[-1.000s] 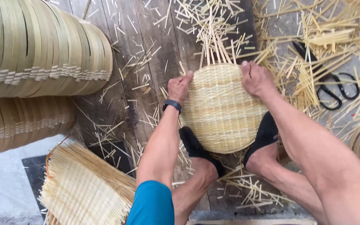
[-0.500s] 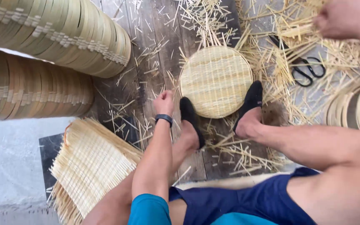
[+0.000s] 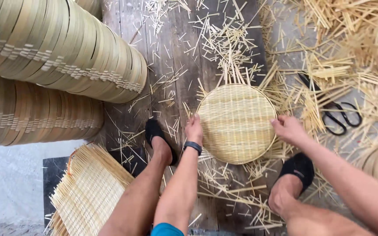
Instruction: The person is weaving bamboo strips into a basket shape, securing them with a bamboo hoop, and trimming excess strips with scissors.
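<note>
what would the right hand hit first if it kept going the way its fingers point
The right hand points left, fingers at the round woven bamboo disc's rim, so it would probably meet that disc first; whether it already touches is unclear.

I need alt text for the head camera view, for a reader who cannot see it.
Seen from above, a person's left hand and right hand touch opposite edges of a round woven bamboo mat lying on a plank floor littered with bamboo offcuts. Black scissors lie to the right, stacked bamboo hoops to the left.

One woven disc [image 3: 236, 123], one scissors [image 3: 338, 114]
</note>
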